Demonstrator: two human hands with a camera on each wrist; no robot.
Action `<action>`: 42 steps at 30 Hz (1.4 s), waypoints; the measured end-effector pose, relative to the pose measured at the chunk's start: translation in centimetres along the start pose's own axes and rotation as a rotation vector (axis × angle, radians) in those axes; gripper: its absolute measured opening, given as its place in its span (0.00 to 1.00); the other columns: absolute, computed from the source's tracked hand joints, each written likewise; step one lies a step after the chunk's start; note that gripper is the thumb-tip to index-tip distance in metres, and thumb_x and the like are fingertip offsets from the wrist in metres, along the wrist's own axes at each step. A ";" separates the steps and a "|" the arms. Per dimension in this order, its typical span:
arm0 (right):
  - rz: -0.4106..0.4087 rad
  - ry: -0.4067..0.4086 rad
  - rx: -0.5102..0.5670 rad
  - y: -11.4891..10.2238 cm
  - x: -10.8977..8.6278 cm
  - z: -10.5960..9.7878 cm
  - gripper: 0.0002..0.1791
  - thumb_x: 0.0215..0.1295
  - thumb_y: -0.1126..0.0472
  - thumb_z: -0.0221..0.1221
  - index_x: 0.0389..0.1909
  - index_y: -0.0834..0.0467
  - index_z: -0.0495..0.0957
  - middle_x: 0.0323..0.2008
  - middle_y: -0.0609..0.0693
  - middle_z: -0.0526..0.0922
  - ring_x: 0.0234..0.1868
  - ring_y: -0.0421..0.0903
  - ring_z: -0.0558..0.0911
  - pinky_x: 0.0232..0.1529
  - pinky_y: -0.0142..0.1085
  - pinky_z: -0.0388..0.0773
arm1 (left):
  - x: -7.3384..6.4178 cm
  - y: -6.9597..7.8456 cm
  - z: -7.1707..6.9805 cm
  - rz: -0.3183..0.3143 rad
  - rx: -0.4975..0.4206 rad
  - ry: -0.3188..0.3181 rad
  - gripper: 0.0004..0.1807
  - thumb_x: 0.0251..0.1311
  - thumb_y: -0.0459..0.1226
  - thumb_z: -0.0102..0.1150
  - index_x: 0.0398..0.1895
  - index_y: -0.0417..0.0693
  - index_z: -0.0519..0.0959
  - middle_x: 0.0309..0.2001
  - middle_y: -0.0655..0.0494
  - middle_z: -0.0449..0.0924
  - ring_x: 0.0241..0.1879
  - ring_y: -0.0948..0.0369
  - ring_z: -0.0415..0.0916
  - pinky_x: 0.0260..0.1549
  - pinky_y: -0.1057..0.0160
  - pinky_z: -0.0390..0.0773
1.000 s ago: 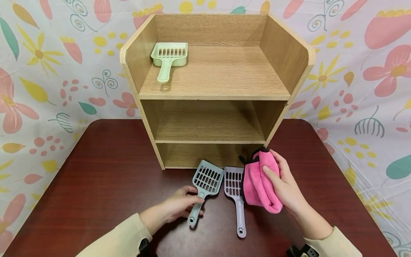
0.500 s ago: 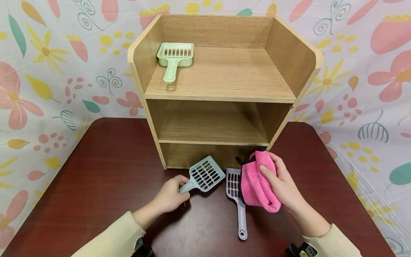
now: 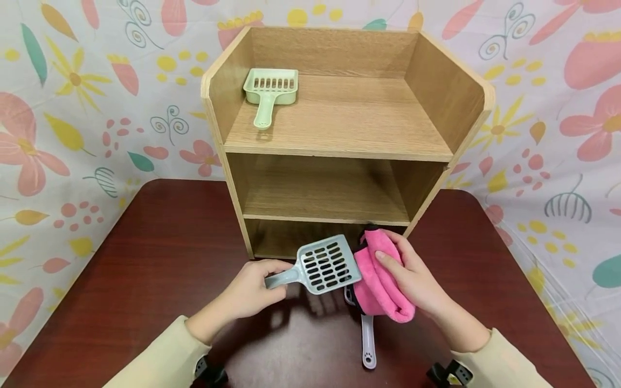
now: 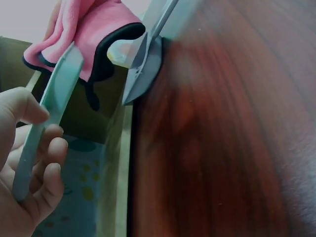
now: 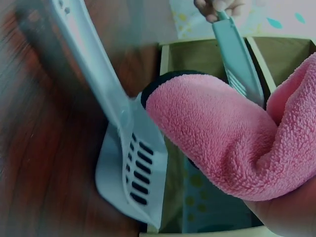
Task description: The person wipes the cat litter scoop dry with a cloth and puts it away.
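My left hand (image 3: 254,288) grips the handle of a blue-grey slotted litter scoop (image 3: 327,264), held up over the table with its head pointing right. In my right hand (image 3: 412,275) is a folded pink cloth (image 3: 383,277) with black edging, its left side right at the scoop's head. Below the cloth a lavender litter scoop (image 3: 368,342) lies on the table, its head mostly hidden in the head view. The right wrist view shows that scoop's slotted head (image 5: 140,168) beside the cloth.
A wooden shelf unit (image 3: 339,153) stands at the back of the dark red table (image 3: 160,258). On its top board, at the left, sits a pale green litter scoop (image 3: 267,105) in a matching holder. A patterned cloth backdrop (image 3: 97,108) hangs behind.
My left hand has turned the blue-grey scoop from pointing up to pointing right and lifted it toward the cloth. The right hand with the cloth has shifted slightly left, over the lavender scoop's head.
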State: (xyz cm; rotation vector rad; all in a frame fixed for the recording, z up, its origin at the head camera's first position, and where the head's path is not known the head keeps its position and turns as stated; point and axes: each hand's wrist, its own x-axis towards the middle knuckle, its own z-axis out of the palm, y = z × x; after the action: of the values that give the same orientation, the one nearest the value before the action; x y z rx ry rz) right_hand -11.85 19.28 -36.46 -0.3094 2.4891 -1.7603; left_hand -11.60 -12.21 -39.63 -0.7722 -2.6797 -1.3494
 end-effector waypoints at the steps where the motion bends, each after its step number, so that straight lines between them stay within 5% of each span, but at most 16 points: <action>1: 0.003 -0.013 0.012 -0.1 0.0 0.2 0.26 0.71 0.58 0.50 0.67 0.57 0.57 0.56 0.58 0.69 0.46 0.34 0.76 0.45 0.25 0.74 | 0.0 0.0 0.0 0.025 -0.004 -0.006 0.20 0.43 0.31 0.60 0.43 0.51 0.83 0.34 0.62 0.83 0.29 0.69 0.71 0.29 0.72 0.73; 15: 0.105 -0.120 0.097 -0.6 0.6 1.7 0.33 0.72 0.54 0.48 0.73 0.53 0.48 0.66 0.58 0.61 0.54 0.33 0.70 0.53 0.18 0.66 | 0.9 1.0 1.2 0.232 -0.053 -0.005 0.20 0.46 0.30 0.60 0.46 0.42 0.83 0.37 0.55 0.85 0.31 0.70 0.74 0.32 0.74 0.76; 22: 0.254 -0.129 0.273 -0.3 0.9 2.6 0.30 0.64 0.61 0.58 0.62 0.63 0.57 0.43 0.56 0.80 0.41 0.44 0.83 0.44 0.34 0.80 | 1.1 1.3 1.4 0.275 0.003 0.029 0.20 0.44 0.30 0.60 0.45 0.40 0.83 0.37 0.54 0.85 0.30 0.69 0.75 0.30 0.76 0.75; 31: 0.296 0.002 0.230 0.0 0.8 2.7 0.23 0.63 0.62 0.58 0.55 0.66 0.64 0.34 0.51 0.82 0.35 0.43 0.84 0.38 0.35 0.81 | 1.7 1.2 0.3 0.315 0.254 0.069 0.13 0.52 0.42 0.67 0.40 0.47 0.84 0.33 0.59 0.85 0.30 0.67 0.79 0.32 0.70 0.78; 38: 0.324 0.013 0.257 0.1 0.6 2.1 0.22 0.64 0.60 0.58 0.54 0.64 0.64 0.34 0.48 0.81 0.35 0.42 0.83 0.39 0.35 0.81 | 1.7 0.4 -0.4 0.424 0.234 0.084 0.09 0.53 0.39 0.66 0.37 0.47 0.82 0.29 0.62 0.80 0.26 0.71 0.72 0.29 0.75 0.73; 42: 0.286 0.005 0.249 0.1 0.5 1.6 0.21 0.64 0.60 0.58 0.53 0.63 0.64 0.34 0.47 0.80 0.34 0.42 0.83 0.38 0.35 0.81 | 1.8 0.3 -0.7 0.424 0.147 0.077 0.08 0.50 0.36 0.67 0.34 0.47 0.82 0.26 0.62 0.80 0.25 0.71 0.70 0.27 0.78 0.71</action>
State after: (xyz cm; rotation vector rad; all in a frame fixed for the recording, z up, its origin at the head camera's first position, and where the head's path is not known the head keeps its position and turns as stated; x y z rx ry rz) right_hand -12.11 17.70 -37.06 0.0661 2.1513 -1.9146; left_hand -13.14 -11.88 -38.57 -1.1579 -2.3408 -1.0433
